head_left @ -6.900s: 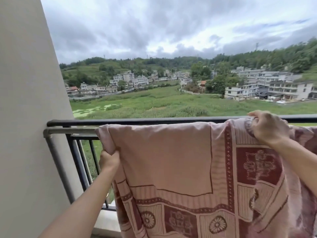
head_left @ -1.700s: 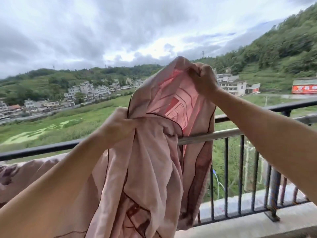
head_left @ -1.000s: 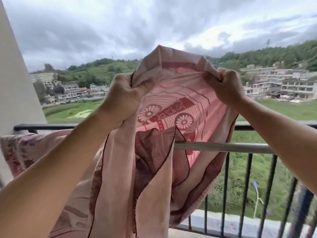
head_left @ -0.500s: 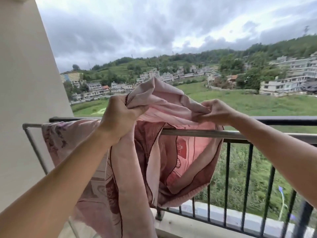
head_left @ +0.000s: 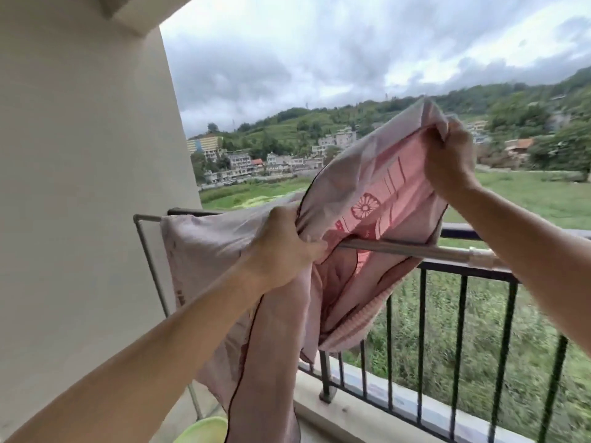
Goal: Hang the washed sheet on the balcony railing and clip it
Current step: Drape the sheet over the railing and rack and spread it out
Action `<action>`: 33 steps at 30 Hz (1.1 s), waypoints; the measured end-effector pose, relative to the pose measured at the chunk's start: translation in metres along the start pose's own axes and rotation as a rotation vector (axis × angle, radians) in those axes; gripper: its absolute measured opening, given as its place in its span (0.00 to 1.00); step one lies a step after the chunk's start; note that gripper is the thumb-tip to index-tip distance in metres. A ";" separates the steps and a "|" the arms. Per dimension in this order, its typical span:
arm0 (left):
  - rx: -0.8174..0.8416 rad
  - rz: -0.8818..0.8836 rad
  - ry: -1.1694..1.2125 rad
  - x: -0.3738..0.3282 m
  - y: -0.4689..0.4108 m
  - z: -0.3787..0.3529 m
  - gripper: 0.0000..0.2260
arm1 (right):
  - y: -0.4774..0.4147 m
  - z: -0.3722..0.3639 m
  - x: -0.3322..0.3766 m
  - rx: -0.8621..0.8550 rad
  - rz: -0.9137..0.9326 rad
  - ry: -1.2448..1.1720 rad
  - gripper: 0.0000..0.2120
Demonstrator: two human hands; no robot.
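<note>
Head view: sheet [head_left: 367,187] between left hand [head_left: 281,247] and higher right hand [head_left: 447,158]

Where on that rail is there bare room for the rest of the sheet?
The silver pole is bare from the sheet's hanging edge rightward to the right forearm, and the dark railing behind it is bare there too. From the wall to the left hand it is crowded with bunched cloth.
</note>
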State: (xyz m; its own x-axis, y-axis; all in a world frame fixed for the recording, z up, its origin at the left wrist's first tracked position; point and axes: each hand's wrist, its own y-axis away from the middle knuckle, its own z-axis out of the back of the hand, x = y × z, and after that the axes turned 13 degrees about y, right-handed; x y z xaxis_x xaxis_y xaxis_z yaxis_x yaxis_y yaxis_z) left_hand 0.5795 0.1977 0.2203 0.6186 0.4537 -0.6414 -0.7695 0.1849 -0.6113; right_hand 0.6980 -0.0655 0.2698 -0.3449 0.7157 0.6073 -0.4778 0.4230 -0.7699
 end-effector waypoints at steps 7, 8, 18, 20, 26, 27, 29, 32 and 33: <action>0.157 0.205 0.079 -0.015 0.013 -0.097 0.09 | -0.076 0.120 -0.099 -0.220 -0.028 0.093 0.13; 0.208 0.197 0.122 -0.020 0.014 -0.116 0.08 | -0.078 0.134 -0.116 -0.209 -0.051 0.130 0.15; 0.677 0.252 0.018 -0.050 0.039 -0.284 0.10 | -0.041 0.215 -0.244 1.111 -0.042 0.766 0.14; 0.651 0.232 0.054 -0.049 0.037 -0.289 0.09 | -0.042 0.217 -0.247 1.053 -0.001 0.695 0.15; 0.395 0.075 0.328 -0.079 0.016 -0.257 0.14 | -0.011 0.201 -0.196 1.255 0.204 0.336 0.38; 0.340 0.042 0.368 -0.088 0.010 -0.248 0.14 | -0.006 0.200 -0.187 1.333 0.172 0.247 0.38; 0.257 -0.009 0.413 -0.108 0.000 -0.232 0.18 | 0.002 0.199 -0.177 1.464 0.105 0.104 0.31; 0.217 -0.069 0.406 -0.130 -0.006 -0.232 0.16 | 0.019 0.196 -0.173 1.232 0.273 0.255 0.11; 0.227 -0.083 0.400 -0.137 -0.006 -0.237 0.13 | 0.019 0.200 -0.174 1.046 0.281 0.260 0.06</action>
State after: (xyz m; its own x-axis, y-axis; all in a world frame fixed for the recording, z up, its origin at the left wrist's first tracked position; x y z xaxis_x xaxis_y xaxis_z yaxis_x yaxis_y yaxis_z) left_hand 0.5369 -0.0724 0.2015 0.6582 0.0657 -0.7500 -0.7023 0.4126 -0.5801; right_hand 0.5879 -0.2930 0.1886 -0.4269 0.8587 0.2836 -0.8968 -0.3616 -0.2551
